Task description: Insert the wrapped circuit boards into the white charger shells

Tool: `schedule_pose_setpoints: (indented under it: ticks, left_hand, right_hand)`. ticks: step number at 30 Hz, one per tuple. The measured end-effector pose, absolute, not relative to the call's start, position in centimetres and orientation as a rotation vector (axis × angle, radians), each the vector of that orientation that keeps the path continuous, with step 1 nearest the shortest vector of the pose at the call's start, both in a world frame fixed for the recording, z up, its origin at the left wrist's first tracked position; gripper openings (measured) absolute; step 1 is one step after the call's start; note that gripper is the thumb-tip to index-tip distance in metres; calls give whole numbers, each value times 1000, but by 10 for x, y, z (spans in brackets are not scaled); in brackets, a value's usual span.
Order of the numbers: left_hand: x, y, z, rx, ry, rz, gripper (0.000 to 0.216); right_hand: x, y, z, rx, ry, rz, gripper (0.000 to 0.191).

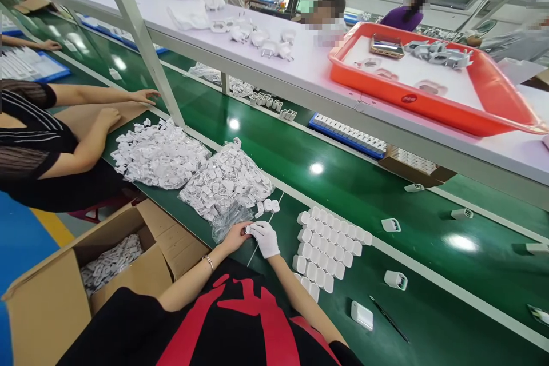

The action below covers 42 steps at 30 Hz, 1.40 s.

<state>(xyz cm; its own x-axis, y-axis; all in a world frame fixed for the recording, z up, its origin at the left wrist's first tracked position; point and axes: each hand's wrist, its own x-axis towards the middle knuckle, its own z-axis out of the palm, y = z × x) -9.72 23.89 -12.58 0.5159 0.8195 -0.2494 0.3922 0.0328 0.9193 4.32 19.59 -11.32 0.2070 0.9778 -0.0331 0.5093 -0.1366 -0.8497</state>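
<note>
My left hand (235,238), bare with a bracelet at the wrist, meets my right hand (265,239), which wears a white glove. Their fingertips pinch together around a small piece with a dark edge, mostly hidden by the fingers. Just beyond them lies an open plastic bag (229,180) heaped with small white plastic parts. A few loose white parts (268,206) rest by its edge. To the right, white plastic housings (328,240) stand in close rows on the green bench.
Another pile of white parts (160,151) lies left, near a co-worker's hands (143,96). An open cardboard box (51,291) holds more parts. Right are a single housing (361,315) and a black pen-like tool (389,318). Overhead, a shelf (300,71) carries a red tray (412,100).
</note>
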Motion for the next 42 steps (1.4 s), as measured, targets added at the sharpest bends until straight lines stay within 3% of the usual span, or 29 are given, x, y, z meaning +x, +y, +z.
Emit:
schedule_pose_setpoints:
  ticks: [18, 33, 42]
  left_hand:
    - [-101, 238, -138, 1415, 965, 497, 35]
    - [-104, 239, -128, 1272, 1018, 505, 43]
    - [-102, 245, -127, 1265, 1064, 431, 61]
  right_hand:
    - [39, 194, -126, -1743, -1307, 809, 17]
    - [38, 193, -127, -1694, -1113, 1054, 16]
    - [36, 192, -131, -1563, -656, 1268, 48]
